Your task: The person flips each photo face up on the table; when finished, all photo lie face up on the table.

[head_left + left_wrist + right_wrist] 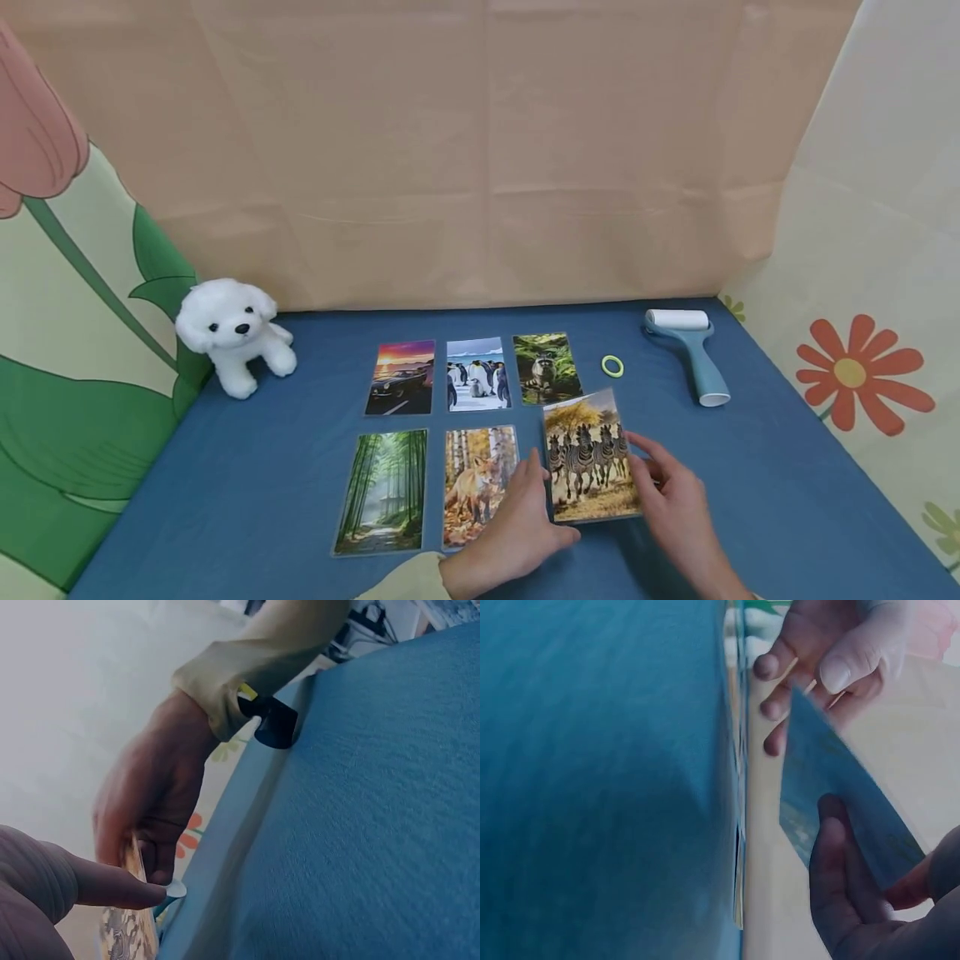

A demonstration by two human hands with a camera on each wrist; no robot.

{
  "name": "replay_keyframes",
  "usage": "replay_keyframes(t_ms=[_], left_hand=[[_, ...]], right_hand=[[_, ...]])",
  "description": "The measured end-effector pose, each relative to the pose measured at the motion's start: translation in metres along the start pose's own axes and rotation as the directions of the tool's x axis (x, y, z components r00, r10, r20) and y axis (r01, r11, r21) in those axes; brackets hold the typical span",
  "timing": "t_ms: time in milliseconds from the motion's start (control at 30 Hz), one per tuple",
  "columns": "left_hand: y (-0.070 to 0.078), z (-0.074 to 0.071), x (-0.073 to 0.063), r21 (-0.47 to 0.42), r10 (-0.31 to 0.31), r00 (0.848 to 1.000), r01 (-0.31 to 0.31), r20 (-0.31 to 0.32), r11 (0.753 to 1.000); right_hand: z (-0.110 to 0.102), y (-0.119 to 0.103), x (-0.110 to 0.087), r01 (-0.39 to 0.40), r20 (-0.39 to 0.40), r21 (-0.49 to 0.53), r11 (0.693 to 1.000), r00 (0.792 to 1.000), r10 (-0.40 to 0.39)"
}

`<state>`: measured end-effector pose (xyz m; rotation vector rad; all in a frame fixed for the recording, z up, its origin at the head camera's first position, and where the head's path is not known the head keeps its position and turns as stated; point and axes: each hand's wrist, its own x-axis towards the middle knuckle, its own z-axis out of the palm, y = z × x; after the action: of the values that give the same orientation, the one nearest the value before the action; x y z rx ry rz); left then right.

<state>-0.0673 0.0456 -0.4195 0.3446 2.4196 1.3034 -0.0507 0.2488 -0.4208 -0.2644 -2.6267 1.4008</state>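
Observation:
My right hand (678, 504) grips a photo card of running zebras (588, 462) by its right edge, thumb on one face and fingers on the other. The card is tilted and held above the table; its blue-looking back (847, 787) faces the right wrist camera. By the card's left edge, my left hand (510, 533) has its thumb and fingers spread. A fox card (472, 475) lies flat, partly covered by the left hand. Beside it is a bamboo forest card (386, 492). The left wrist view shows the zebra card (127, 934) nearly edge-on.
Behind lie a sunset car card (401, 383), a penguin card (477, 392) and a raccoon card (551, 379). A yellow-green ring (603, 367) and a blue-handled lint roller (697, 358) are at right. A white plush dog (240, 329) sits at far left on the blue tabletop (277, 467).

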Motion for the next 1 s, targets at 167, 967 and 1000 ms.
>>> replay_keyframes(t_ms=[167, 967, 1000], left_hand=[[-0.001, 0.000, 0.001, 0.025, -0.018, 0.999, 0.019, -0.032, 1.000], [-0.013, 0.005, 0.002, 0.440, 0.130, 0.989, -0.085, -0.074, 0.894], [-0.013, 0.005, 0.002, 0.449, 0.134, 0.988, -0.086, -0.075, 0.889]], right_hand=[[0.001, 0.003, 0.000, -0.020, 0.041, -0.071, 0.997, 0.999, 0.023], [-0.011, 0.016, 0.012, 0.188, 0.453, -0.355, 0.916, 0.892, -0.008], [-0.011, 0.017, 0.013, 0.203, 0.457, -0.364, 0.909, 0.890, -0.016]])
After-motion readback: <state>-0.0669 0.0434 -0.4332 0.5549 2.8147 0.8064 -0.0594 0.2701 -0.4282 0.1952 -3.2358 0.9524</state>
